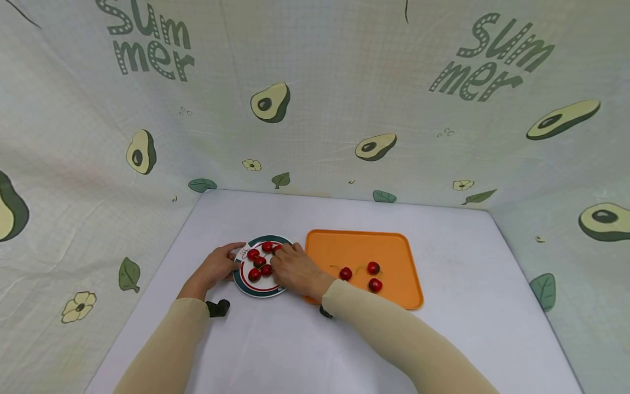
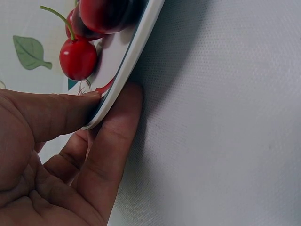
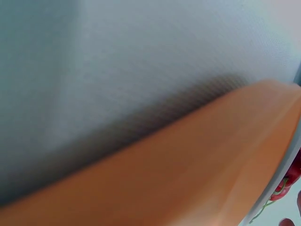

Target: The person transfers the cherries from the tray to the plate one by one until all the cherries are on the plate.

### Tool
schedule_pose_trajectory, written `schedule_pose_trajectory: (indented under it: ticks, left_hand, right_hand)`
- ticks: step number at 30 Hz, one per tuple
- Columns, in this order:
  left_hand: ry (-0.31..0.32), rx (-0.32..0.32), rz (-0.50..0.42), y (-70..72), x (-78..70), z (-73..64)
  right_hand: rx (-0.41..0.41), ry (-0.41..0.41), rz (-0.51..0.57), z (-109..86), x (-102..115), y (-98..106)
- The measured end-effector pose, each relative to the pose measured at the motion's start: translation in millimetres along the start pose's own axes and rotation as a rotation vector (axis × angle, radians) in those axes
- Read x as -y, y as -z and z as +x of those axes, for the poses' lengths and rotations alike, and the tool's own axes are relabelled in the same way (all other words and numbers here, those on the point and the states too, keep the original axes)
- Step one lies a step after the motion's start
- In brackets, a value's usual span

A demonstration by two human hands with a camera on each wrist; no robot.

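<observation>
My left hand (image 1: 216,268) pinches the left rim of a round white plate (image 1: 244,285) with a teal border. In the left wrist view the thumb (image 2: 61,113) lies on top of that rim, and fingers support it from below. Several red cherries (image 1: 260,262) sit on the plate. Over its right side reaches my right hand (image 1: 297,271), fingers bent down beside a cherry (image 1: 276,249) near the far edge. The palm hides part of the plate; I cannot tell whether the fingers grip that cherry. Only fingertips (image 3: 286,222) show low at the right wrist view's edge.
Right of the plate, an orange tray (image 1: 354,246) holds three stemmed cherries (image 1: 373,267), partly behind the right forearm. In the right wrist view the tray's blurred edge fills the foreground close to the plate. A patterned cloth (image 1: 320,109) hangs behind the white table (image 1: 275,345).
</observation>
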State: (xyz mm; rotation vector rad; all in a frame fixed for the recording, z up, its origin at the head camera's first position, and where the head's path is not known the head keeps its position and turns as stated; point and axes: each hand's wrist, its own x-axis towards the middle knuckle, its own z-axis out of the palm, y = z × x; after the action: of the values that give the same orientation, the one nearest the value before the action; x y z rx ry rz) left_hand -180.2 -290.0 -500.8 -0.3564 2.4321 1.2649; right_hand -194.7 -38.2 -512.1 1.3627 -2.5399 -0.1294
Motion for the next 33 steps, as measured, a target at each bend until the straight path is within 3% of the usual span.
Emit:
schedule_pose_trajectory:
  ticks: [18, 25, 33]
  left_hand:
    - [-0.013, 0.012, 0.005, -0.2, 1.1, 2.0]
    - [-0.01, 0.009, 0.011, 0.0, 3.2, 3.5]
    - [-0.016, 0.005, 0.032, 0.5, 4.1, 3.9]
  right_hand:
    - [-0.006, -0.056, 0.036, -16.6, -7.6, 4.2]
    - [-0.014, -0.091, 0.018, -34.1, -20.5, 9.4]
    - [-0.087, -0.119, 0.039, -65.4, -40.7, 15.2]
